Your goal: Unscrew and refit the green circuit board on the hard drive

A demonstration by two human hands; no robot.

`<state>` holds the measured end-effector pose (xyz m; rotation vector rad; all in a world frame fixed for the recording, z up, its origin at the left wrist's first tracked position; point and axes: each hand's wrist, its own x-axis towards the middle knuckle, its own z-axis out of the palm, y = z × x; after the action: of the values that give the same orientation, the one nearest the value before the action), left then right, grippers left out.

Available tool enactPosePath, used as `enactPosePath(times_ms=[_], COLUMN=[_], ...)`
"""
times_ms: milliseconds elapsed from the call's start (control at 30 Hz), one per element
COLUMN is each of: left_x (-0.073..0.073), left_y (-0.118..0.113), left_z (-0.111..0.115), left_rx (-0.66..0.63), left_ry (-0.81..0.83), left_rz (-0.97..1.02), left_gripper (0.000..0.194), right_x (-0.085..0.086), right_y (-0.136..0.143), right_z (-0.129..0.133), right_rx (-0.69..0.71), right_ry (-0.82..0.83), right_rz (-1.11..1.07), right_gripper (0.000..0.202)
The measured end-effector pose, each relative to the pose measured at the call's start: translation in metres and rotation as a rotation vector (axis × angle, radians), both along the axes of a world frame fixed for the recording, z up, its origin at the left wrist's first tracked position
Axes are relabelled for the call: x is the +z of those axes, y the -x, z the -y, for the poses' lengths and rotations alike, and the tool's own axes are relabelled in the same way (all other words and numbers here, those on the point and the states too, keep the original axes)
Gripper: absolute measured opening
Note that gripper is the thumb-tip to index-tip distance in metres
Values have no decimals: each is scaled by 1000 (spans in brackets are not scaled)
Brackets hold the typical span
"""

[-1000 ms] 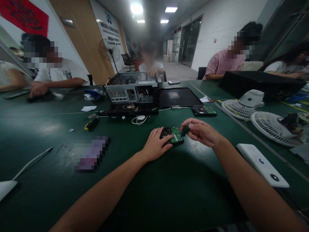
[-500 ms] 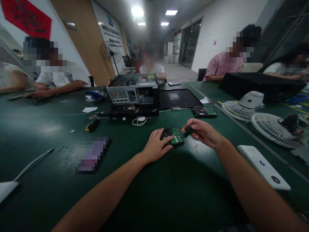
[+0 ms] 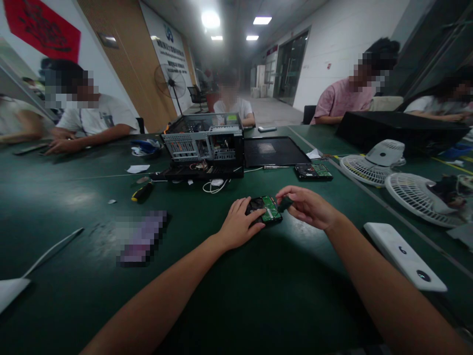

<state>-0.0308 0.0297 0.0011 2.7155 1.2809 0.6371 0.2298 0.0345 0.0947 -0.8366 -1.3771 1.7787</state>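
Note:
A hard drive (image 3: 271,209) with a green circuit board lies on the green table in front of me. Across its left end is my left hand (image 3: 240,219), its fingers over the drive and the thumb along the near edge. My right hand (image 3: 303,204), at the drive's right end, pinches a small dark green piece (image 3: 285,203) between thumb and fingers. That piece is close against the drive's right end; its kind is hard to make out, and I cannot tell whether the two touch.
An opened computer case (image 3: 203,148) stands beyond, with a black panel (image 3: 275,151) beside it. A second hard drive (image 3: 313,171) lies farther right. A screwdriver (image 3: 142,192) and a blurred purple item (image 3: 144,237) are left; fan parts (image 3: 417,197) and a white device (image 3: 404,256) right. People sit around.
My right hand has shifted slightly left and down, bringing the small dark green piece closer to the drive. My left hand stays where it was on the hard drive.

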Motion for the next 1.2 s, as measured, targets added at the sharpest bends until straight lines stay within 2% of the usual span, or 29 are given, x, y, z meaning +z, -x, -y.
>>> enactPosePath(times_ms=[233,500,733,833,1033,1200], left_x=[1,2,4,5,5,4], left_y=[0,0,1,1,0,1], left_z=[1,1,2,3,3,2], left_rx=[-4,0,-2,4,3,-2], left_ry=[6,14,21,25,23,12], left_rz=[-4,-11,-15,-9,-12,-6], left_gripper=[48,47,48,48,47,47], right_x=[0,-2,-2,-2,-1,-1], right_y=[-1,-3,-11,-15,-14,-13], right_z=[-5,-6,-10,-11,-8,-6], right_rx=[-122,-110,-205,-172,-14,40], right_ry=[23,-12,-36,-29,8,3], right_rz=[-37,-27,15,-7,-29,-15], right_gripper=[23,19,18,16,16,20])
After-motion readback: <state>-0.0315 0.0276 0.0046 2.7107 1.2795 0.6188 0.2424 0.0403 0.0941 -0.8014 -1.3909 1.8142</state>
